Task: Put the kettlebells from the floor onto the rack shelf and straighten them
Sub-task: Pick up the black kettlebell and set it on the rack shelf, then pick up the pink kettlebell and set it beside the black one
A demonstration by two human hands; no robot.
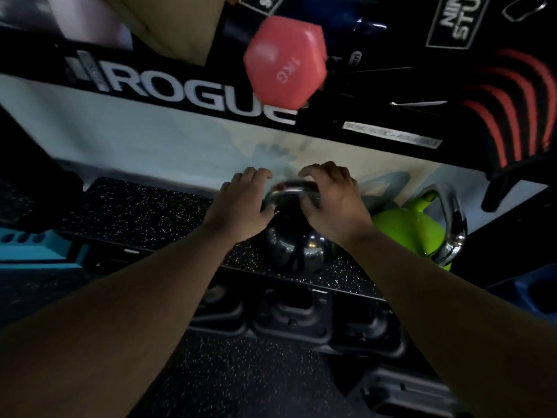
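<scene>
Seen from above, looking down along two bare forearms reaching forward to a rack shelf (144,218) topped with black speckled rubber. Between the hands, a black kettlebell (294,248) standing upright on that shelf near its front edge, with its chrome handle (291,191) at the top. Left hand (241,203) at the left end of the handle, fingers loosely curled and spread, thumb touching the metal; not closed around it. Right hand (331,200) draped over the right end of the handle, fingers bent and arched above it, thumb tucked against the underside; whether that amounts to a firm hold cannot be told through the motion blur. Just right of the right hand, a lime-green kettlebell (407,230) on the same shelf, leaning, its chrome handle tipped toward the right. Above and beyond both hands, a black rack beam (187,92) lettered ROGUE in white, and a pink hexagonal dumbbell (284,63) marked 1KG on the shelf over it. Below the forearms, nearer the body, dark grey weights (294,318) in a row on a lower level. Dim lighting throughout.
</scene>
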